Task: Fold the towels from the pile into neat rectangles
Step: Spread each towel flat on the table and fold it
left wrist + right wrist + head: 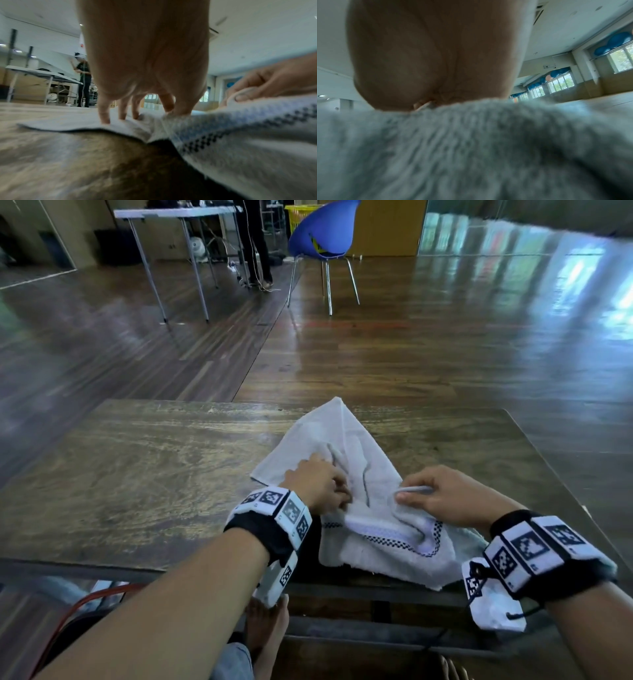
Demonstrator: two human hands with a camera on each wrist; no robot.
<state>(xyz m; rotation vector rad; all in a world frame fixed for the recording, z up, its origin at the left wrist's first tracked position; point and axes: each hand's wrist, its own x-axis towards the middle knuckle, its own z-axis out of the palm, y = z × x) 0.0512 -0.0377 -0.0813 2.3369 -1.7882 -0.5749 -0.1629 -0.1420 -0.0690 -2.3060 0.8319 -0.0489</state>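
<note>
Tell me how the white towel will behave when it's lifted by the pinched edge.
Probably floppy: the white towel already lies rumpled in soft folds on the wooden table. It likely drapes and sags between the left hand and right hand. Its fuzzy pile suggests little slipping.

The towel [359,474] lies on the wooden table [154,474], toward its right half, one corner pointing to the far edge and its near part hanging over the near edge. The left hand [318,486] rests on the towel's left part, the right hand [445,496] on its right part (fingers curled around a raised fold). Beyond the table, on the floor [445,354], stands a chair [325,237]; left of the chair is a folding table [178,213], a person [255,244] standing between them.
</note>
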